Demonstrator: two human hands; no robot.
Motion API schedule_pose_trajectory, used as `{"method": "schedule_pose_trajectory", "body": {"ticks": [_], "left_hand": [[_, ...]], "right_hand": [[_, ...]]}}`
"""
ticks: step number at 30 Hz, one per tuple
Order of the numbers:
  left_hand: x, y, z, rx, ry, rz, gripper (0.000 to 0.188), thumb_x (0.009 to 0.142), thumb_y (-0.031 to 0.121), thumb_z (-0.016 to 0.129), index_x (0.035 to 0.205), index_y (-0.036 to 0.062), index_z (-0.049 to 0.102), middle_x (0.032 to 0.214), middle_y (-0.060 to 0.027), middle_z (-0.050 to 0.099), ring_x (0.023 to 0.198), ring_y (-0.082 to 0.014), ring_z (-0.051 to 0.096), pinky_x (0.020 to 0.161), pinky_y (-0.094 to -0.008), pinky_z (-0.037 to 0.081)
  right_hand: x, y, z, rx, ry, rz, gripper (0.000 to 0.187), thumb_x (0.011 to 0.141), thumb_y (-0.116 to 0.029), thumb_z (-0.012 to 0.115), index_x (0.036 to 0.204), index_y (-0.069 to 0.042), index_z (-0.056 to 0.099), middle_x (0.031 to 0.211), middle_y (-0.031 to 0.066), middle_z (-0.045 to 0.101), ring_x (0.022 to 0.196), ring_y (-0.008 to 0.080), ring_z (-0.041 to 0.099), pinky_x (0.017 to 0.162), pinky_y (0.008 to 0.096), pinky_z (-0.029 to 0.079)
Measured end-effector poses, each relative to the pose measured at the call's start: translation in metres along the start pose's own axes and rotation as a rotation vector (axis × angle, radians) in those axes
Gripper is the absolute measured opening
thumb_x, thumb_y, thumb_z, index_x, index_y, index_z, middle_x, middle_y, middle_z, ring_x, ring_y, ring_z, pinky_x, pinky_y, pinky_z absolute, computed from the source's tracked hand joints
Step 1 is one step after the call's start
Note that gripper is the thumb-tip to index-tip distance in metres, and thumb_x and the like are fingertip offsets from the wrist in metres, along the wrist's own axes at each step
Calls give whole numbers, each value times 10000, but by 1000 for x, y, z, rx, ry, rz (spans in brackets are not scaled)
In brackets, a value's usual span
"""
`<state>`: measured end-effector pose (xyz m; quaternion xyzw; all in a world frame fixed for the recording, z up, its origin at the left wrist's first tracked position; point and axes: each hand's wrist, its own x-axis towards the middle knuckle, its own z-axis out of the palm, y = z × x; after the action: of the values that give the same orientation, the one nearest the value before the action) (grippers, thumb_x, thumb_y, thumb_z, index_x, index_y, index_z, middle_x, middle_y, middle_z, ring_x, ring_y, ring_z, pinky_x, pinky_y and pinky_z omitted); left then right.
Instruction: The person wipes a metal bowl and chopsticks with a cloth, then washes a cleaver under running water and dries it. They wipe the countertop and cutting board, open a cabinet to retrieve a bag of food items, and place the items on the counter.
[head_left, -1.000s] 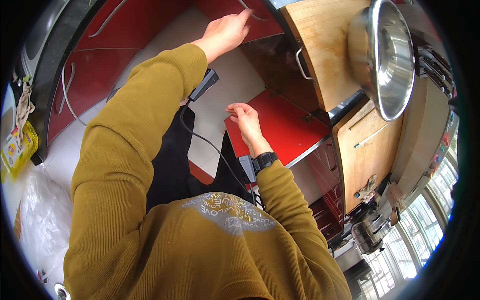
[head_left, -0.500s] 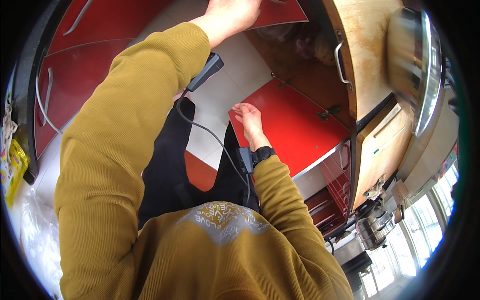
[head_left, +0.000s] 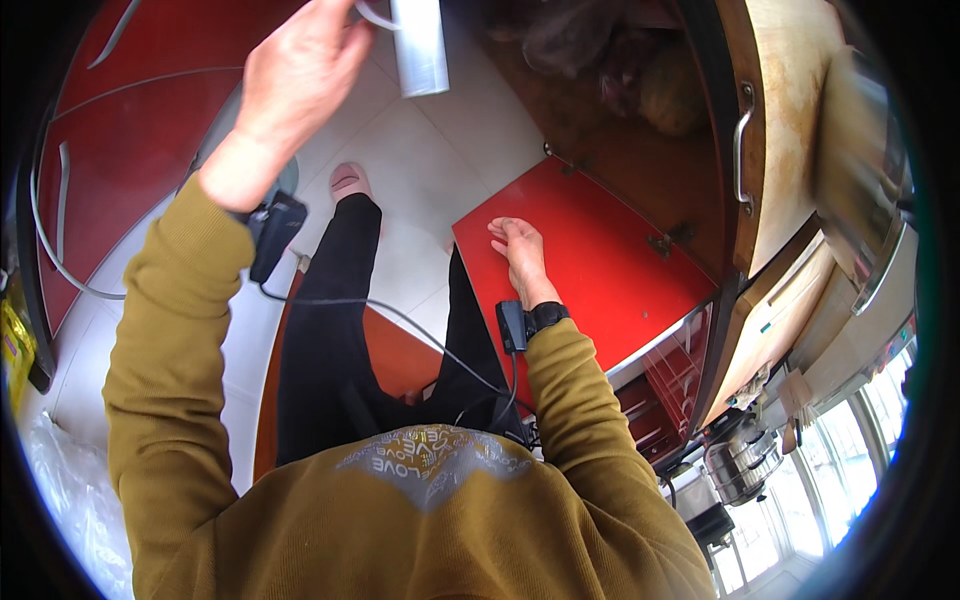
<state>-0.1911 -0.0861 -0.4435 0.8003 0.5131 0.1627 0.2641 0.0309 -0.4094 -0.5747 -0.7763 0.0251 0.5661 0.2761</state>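
My left hand (head_left: 295, 75) is raised at the upper left, its fingertips hooked at the white curved handle (head_left: 378, 18) of a cabinet door (head_left: 420, 60). That door shows nearly edge-on as a pale silver strip at the top. My right hand (head_left: 522, 250) hangs over a lower red cabinet door (head_left: 600, 250), which stands swung out. Its fingers are loosely bent and apart with nothing in them; whether they touch the panel I cannot tell. Behind the red door, the dark cabinet inside holds a plastic bag (head_left: 570, 40) and a rounded brownish thing (head_left: 680, 95).
Red cabinets (head_left: 130, 140) with long handles line the left. At the right are a wooden worktop edge (head_left: 780, 130) with a metal handle, a cutting board (head_left: 775, 320) and a steel pot (head_left: 742, 460). A clear plastic bag (head_left: 75, 500) lies lower left. Cables run from both wrists.
My left hand has moved left and down from the top middle, and the upper door has swung left until nearly edge-on. My right hand has shifted slightly right and down.
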Motion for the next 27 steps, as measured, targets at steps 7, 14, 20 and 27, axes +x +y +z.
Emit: {"method": "schedule_pose_trajectory", "body": {"ticks": [7,14,20,27], "left_hand": [[-28,-80,-36,-113,47,129,590,923,87,689,1453,229,474,1227,-66,670,1100,-219,668,936,-332,555],[-35,-138,-55,-173,70,58,591,914,64,697,1452,188,486,1284,-49,634,1163,-197,622,996,-328,524],[-34,-158,-64,-655,38,-32,588,918,155,727,1463,166,506,1318,-26,635,1210,-168,603,1028,-310,507],[-38,-162,-63,-609,-13,-62,553,985,294,642,1496,175,469,1420,-24,565,1282,-161,552,1082,-324,469]], "right_hand": [[28,-21,7,-51,-27,-41,243,1035,-194,492,1101,-20,647,1120,103,690,1112,199,643,930,340,522],[71,-64,10,-109,-4,-128,208,1030,-193,511,1087,-51,652,1086,53,690,1055,148,646,871,305,520],[117,-110,0,-102,109,-271,199,992,-178,569,1143,-80,653,1139,32,658,1084,146,595,821,300,511],[183,-159,-32,-127,202,-468,549,939,-238,660,1417,-93,431,1392,86,495,1188,210,525,909,360,484]]}}
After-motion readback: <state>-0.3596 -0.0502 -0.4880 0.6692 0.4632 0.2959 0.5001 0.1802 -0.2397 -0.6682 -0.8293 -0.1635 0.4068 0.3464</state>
